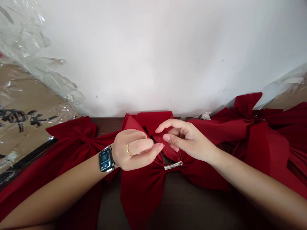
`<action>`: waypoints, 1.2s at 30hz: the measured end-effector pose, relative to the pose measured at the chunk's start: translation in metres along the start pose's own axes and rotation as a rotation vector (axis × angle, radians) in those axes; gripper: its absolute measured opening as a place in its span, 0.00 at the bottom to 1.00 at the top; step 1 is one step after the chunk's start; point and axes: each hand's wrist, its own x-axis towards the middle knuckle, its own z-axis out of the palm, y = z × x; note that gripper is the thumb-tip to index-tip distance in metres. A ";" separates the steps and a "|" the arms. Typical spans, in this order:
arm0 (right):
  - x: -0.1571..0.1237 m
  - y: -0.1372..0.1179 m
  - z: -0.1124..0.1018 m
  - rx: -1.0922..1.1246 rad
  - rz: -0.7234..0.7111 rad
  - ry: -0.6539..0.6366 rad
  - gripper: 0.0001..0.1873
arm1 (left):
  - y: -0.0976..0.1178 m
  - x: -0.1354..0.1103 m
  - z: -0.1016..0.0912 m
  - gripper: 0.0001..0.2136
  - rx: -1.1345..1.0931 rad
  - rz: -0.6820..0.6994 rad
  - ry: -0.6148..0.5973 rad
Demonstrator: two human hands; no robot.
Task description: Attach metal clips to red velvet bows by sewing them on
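A red fabric bow point(146, 191) with a silver metal hair clip point(173, 165) at its middle lies on the dark table below my hands. Just above its left part is my left hand point(134, 150), closed with thumb and index finger pinched; what it grips, if anything, is too small to make out. My right hand point(184, 137) hovers to the right, its index finger and thumb apart and curved towards the left hand. Faint thin lines like thread show beneath the fingertips, over the red cloth.
More red bows lie to the left point(83, 137) and the right point(247, 108). Behind rises a white wall point(153, 57). A cardboard box point(28, 95) in clear plastic wrap stands at the left. Glasses point(196, 117) and a crumpled white piece point(206, 115) are by the wall.
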 end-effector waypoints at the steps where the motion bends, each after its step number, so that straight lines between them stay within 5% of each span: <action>1: 0.000 0.000 0.000 0.003 0.002 -0.029 0.11 | 0.001 0.001 0.000 0.22 -0.012 0.013 0.000; 7: 0.001 0.002 0.003 0.075 -0.019 -0.103 0.11 | -0.005 0.005 0.001 0.15 -0.052 0.133 -0.001; 13: 0.002 -0.002 0.000 -0.019 0.036 -0.057 0.13 | -0.020 -0.007 0.012 0.07 -0.138 0.210 -0.179; 17: 0.001 -0.001 0.002 -0.131 0.069 0.030 0.10 | -0.016 -0.011 0.017 0.06 -0.213 0.166 -0.020; 20: -0.003 -0.002 0.008 -0.397 -0.059 0.204 0.07 | -0.006 -0.006 0.017 0.04 -0.346 -0.125 0.094; 23: -0.009 -0.004 0.016 -0.685 -0.213 0.327 0.04 | 0.004 -0.001 0.017 0.03 -0.666 -0.530 0.066; 27: -0.013 -0.003 0.022 -0.905 -0.329 0.380 0.05 | 0.008 0.001 0.019 0.08 -1.152 -0.884 0.002; 31: -0.013 -0.001 0.023 -1.061 -0.430 0.421 0.06 | 0.009 0.003 0.019 0.09 -1.404 -1.085 -0.041; 36: -0.012 0.002 0.022 -1.207 -0.592 0.454 0.09 | 0.006 0.003 0.019 0.10 -1.444 -1.174 -0.062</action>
